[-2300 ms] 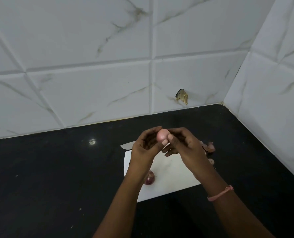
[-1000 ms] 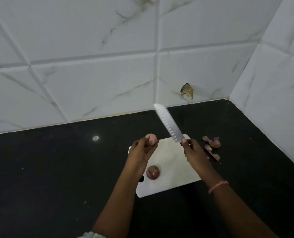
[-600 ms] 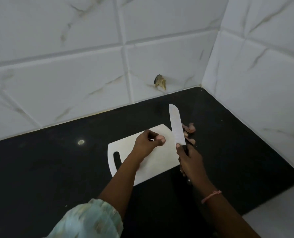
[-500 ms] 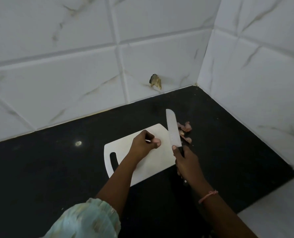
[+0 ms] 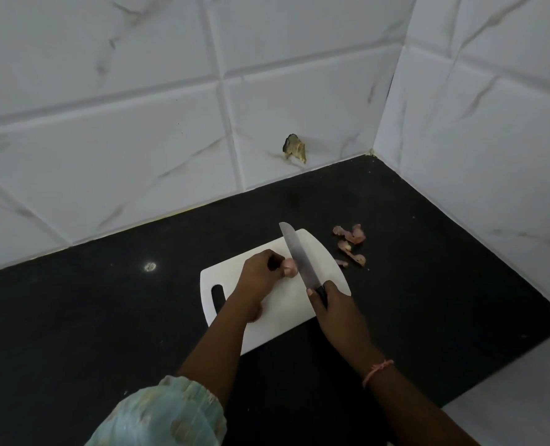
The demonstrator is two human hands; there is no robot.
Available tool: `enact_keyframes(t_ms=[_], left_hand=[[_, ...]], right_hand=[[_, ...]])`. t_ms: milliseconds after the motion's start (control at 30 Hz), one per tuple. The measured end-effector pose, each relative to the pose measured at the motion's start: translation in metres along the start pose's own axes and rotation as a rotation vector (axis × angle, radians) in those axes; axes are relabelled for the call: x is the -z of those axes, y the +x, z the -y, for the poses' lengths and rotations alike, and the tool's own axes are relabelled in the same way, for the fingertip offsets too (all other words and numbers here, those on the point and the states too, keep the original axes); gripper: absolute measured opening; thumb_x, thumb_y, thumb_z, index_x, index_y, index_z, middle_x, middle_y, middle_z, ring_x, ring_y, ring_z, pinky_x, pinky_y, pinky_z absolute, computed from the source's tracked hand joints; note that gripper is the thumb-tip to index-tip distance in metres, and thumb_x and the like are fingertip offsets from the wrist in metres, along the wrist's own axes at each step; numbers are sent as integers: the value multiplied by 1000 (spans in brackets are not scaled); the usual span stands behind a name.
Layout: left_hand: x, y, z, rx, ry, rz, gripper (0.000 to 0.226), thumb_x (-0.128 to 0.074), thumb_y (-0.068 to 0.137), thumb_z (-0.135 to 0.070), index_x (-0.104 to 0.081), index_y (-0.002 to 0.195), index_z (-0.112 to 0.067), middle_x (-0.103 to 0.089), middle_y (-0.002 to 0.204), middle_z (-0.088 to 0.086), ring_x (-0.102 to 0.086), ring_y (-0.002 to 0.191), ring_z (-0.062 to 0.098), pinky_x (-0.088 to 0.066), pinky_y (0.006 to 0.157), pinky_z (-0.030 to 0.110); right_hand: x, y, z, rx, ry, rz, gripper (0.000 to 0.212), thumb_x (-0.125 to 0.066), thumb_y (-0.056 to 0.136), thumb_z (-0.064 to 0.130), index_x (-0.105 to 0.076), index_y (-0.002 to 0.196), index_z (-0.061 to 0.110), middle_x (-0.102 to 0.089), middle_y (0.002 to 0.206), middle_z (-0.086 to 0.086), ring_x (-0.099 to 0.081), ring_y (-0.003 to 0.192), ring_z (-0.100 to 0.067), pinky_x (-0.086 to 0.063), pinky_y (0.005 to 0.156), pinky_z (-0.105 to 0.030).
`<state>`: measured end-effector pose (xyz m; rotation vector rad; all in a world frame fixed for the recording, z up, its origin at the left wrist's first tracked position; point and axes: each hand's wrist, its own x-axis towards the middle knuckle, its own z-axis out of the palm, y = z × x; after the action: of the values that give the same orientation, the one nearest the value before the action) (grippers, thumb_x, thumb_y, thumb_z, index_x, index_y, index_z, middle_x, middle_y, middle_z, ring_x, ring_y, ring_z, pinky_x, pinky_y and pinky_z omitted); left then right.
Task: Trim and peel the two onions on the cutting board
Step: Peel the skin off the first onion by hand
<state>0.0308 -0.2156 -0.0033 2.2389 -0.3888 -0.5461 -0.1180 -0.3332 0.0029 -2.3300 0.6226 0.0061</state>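
A white cutting board lies on the black counter. My left hand holds a small pale pink onion down on the board with its fingertips. My right hand grips the dark handle of a knife, whose blade points away from me and rests against the right side of that onion. A second onion shows only as a pinkish sliver under my left wrist; most of it is hidden by my forearm.
Several pink onion peels lie on the counter just right of the board. White marble tile walls meet in a corner at the back right, with a chipped spot low on the back wall. A pale surface borders the counter at front right.
My left hand brought the onion from the air down onto the board. My right hand lowered the raised knife until its blade sits against the onion. The view shifted right.
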Motion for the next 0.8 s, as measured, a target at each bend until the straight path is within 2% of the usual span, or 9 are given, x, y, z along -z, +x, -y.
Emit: enact_keyframes(t_ms=[133,233,400,600,700,800], left_hand=[[2,3,-1,0,41,22,27,-70,92,-31,-68,115,-17,-65,103,-7,-59,100,13,-36,74,19],[0,2,-1,5,1,1,26,-70,91,-39,-72,106,-18,-66,92,-10,-60,92,12,-37,69,18],[-2,1,-1,32,-106,-34,26,-78,86,-32,-71,105,-16,-68,95,-8,-60,90,7,-39,68,14],[3,0,1,10,-67,2,33,-83,80,-24,-72,109,-13,-73,106,0,-66,100,15,-47,87,23],[2,0,1,8,-74,8,34,-85,77,-23,-72,107,-12,-73,103,0,-66,98,15,-46,84,21],[3,0,1,9,-102,6,32,-87,74,-23,-72,101,-14,-73,95,-4,-67,92,11,-44,74,16]], right_hand=[[-3,2,3,23,-24,3,26,-39,102,43,-49,95,20,-57,74,2,-53,59,-8,-37,50,-18],[-4,4,7,19,-61,-8,27,-38,103,43,-47,93,20,-56,73,2,-54,60,-9,-36,48,-20],[-4,7,14,1,-108,19,25,-35,103,42,-45,97,20,-57,73,3,-57,62,-10,-48,56,-30],[14,27,35,30,-280,81,24,-36,103,41,-48,105,20,-53,76,6,-55,67,-9,-39,53,-25],[24,29,40,27,-363,123,27,-34,103,40,-50,111,19,-47,73,8,-47,63,-7,-30,50,-25],[33,19,39,37,-446,167,29,-33,103,42,-49,114,21,-47,75,7,-48,65,-7,-34,54,-25]])
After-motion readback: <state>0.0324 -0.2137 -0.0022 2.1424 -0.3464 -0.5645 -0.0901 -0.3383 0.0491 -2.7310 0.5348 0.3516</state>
